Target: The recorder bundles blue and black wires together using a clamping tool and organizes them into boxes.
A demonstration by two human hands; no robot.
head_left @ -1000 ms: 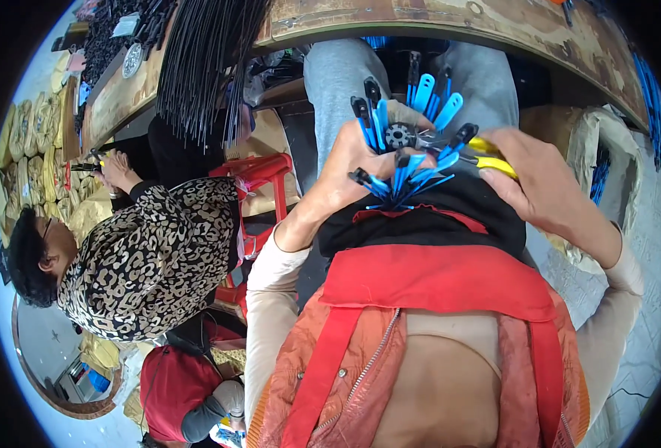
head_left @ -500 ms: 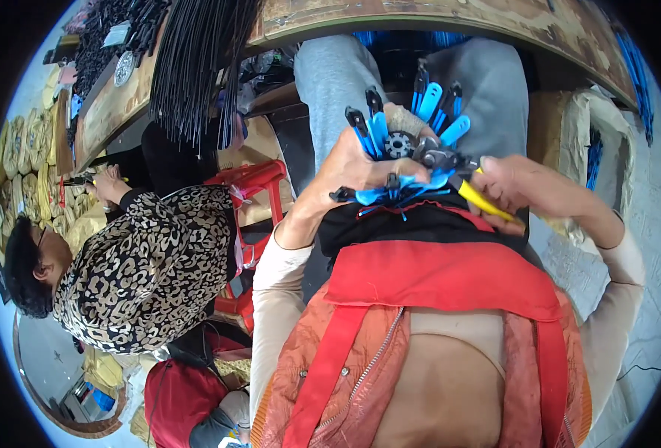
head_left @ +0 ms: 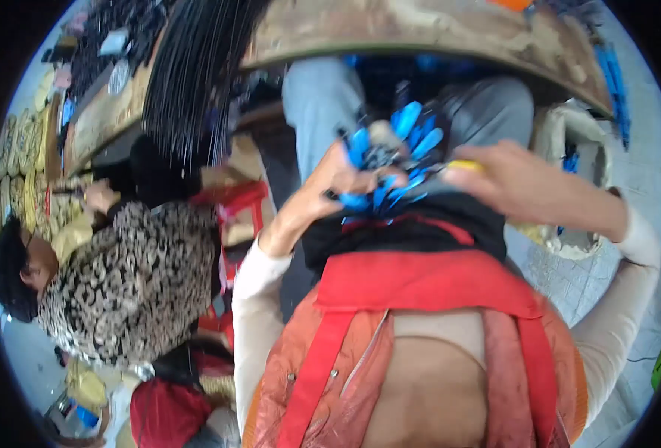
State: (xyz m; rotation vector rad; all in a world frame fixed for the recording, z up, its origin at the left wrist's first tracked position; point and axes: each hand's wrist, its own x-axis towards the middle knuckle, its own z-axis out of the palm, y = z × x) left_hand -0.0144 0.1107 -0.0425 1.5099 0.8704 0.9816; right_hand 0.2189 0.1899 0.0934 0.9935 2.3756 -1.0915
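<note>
Over my lap, my left hand (head_left: 339, 178) is closed round a cluster of blue ribs (head_left: 407, 119) that fan out from a round dark hub (head_left: 379, 155). The ribs are flat and rounded at some ends, with black pieces on others. My right hand (head_left: 498, 178) grips yellow-handled pliers (head_left: 465, 165) just right of the cluster, with their head pointing toward the ribs. Motion blur smears the pliers' jaws, so I cannot tell whether they touch a rib. A black cloth with red trim (head_left: 420, 243) lies across my lap under the cluster.
A worn wooden bench (head_left: 420, 33) runs ahead of my knees. Long thin black rods (head_left: 196, 82) hang over its left part. At right stands a pale sack-like container (head_left: 595, 160) with blue pieces inside. A co-worker in a patterned top (head_left: 140, 276) sits at left, near a red stool (head_left: 244, 205).
My right hand has lifted and turned over, with the pliers now more level. The cluster stays in my left hand. The whole view has shifted slightly and become blurred.
</note>
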